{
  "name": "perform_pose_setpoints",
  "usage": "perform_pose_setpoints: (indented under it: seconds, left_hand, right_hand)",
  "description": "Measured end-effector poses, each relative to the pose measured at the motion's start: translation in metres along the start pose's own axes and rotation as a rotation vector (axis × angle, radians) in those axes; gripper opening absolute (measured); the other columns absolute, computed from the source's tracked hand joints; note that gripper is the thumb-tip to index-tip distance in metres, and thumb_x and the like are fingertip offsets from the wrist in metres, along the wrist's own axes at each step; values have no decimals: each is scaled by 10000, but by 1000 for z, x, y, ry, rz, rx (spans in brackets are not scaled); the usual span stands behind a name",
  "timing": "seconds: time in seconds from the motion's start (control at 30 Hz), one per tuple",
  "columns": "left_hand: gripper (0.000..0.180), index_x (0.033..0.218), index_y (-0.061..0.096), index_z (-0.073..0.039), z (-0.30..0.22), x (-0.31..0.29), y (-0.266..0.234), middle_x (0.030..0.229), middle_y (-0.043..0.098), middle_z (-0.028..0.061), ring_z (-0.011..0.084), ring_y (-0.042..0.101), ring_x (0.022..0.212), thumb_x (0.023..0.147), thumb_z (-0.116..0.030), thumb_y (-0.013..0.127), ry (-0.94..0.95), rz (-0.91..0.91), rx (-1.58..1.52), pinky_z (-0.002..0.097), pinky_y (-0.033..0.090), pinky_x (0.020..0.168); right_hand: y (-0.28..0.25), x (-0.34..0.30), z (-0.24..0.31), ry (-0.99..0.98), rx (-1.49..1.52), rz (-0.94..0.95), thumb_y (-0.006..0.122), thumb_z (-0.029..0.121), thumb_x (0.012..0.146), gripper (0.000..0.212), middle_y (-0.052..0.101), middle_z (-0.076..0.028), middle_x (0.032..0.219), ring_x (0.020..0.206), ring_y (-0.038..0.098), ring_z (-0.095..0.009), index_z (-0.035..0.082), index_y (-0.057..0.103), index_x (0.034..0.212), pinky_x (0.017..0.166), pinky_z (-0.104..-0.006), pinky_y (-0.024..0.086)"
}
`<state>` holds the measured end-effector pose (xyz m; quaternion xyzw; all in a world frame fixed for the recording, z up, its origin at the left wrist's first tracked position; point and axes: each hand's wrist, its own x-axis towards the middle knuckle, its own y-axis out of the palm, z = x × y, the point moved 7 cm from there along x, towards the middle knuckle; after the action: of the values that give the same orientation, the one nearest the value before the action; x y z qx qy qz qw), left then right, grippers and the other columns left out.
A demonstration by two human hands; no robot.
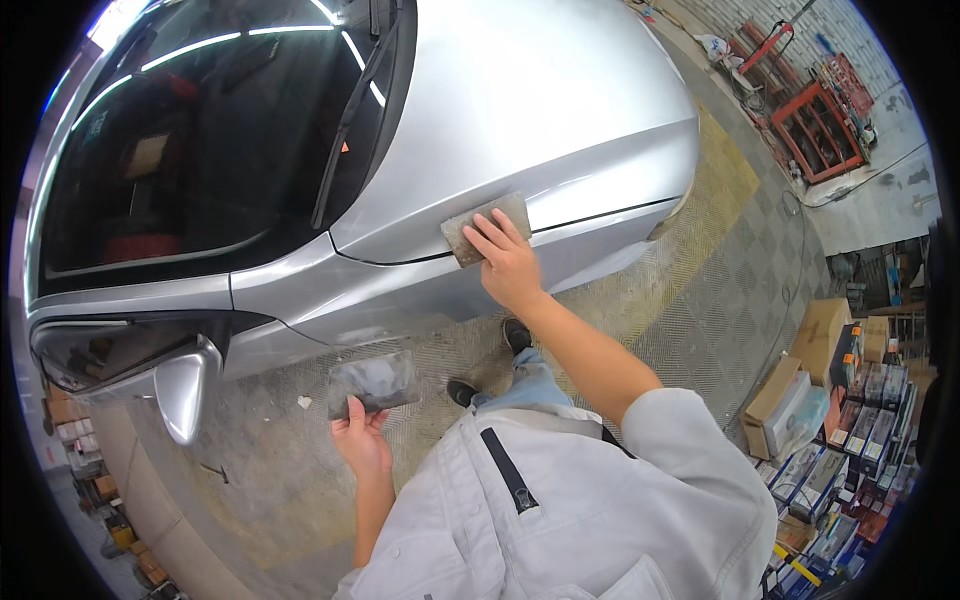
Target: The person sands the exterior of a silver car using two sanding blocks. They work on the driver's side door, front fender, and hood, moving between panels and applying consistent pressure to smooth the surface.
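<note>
My right hand [510,265] presses a flat, rectangular grey scuff pad [462,240] onto the silver car, over the seam between hood and fender. Its fingers lie across the top of the pad, curled onto it. Lower and to the left, my left hand [362,440] grips the near edge of a second rectangular grey pad [375,382], thumb on top. That pad is held in the air beside the fender, its surface blotched darker and lighter. Beneath both hands stretches the silver hood [530,90], smooth and shiny.
The side mirror [188,390] juts out at the left, below the dark windshield [220,150]. A red metal cart [818,132] stands at the upper right. Cardboard boxes [825,340] and several packages are stacked at the right. A small tool lies on the floor [260,440].
</note>
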<state>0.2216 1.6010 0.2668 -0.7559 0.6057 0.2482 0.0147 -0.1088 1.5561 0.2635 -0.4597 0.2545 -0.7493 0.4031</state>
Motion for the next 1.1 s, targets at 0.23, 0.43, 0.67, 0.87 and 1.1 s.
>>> perform_pose_setpoints:
  seconds: [0.23, 0.43, 0.67, 0.87, 1.1]
  left_hand:
    - [111, 963, 562, -30, -1, 3, 5, 847, 629, 74, 141, 614, 669, 905, -123, 551, -12, 16, 5, 284, 536, 553]
    - [121, 966, 563, -21, -2, 0, 9, 855, 631, 76, 145, 620, 679, 907, -126, 548, -8, 52, 0, 286, 542, 567]
    - [154, 1019, 569, -29, 7, 12, 44, 909, 640, 71, 150, 628, 717, 898, -124, 561, -44, 184, -10, 280, 534, 577]
    - [169, 1037, 586, -44, 9, 22, 113, 943, 649, 59, 155, 635, 752, 883, -113, 579, -43, 429, -108, 290, 536, 585]
    - [127, 981, 612, -36, -5, 6, 166, 917, 653, 62, 149, 639, 731, 869, -93, 593, 26, 609, -122, 283, 564, 571]
  right_hand:
    - [-8, -10, 3, -6, 55, 16, 528, -75, 668, 478, 579, -55, 1182, 1154, 493, -299, 125, 625, 1091, 847, -378, 473]
    - [-8, 5, -4, -29, 16, -17, 574, -23, 694, 431, 572, -49, 1189, 1153, 494, -291, 129, 620, 1095, 825, -374, 477]
    - [-35, -13, -12, 31, 68, -9, 555, -30, 724, 411, 582, -81, 1161, 1105, 522, -287, 132, 623, 1095, 852, -361, 476]
    - [-76, -9, -37, 704, 1298, 32, 539, 84, 890, 170, 628, -52, 1066, 982, 588, -184, 64, 617, 1040, 880, -348, 480]
    - [-105, 3, 45, 324, 1061, 398, 555, 118, 894, 229, 667, -36, 903, 783, 607, -180, 55, 604, 1109, 744, -278, 481]
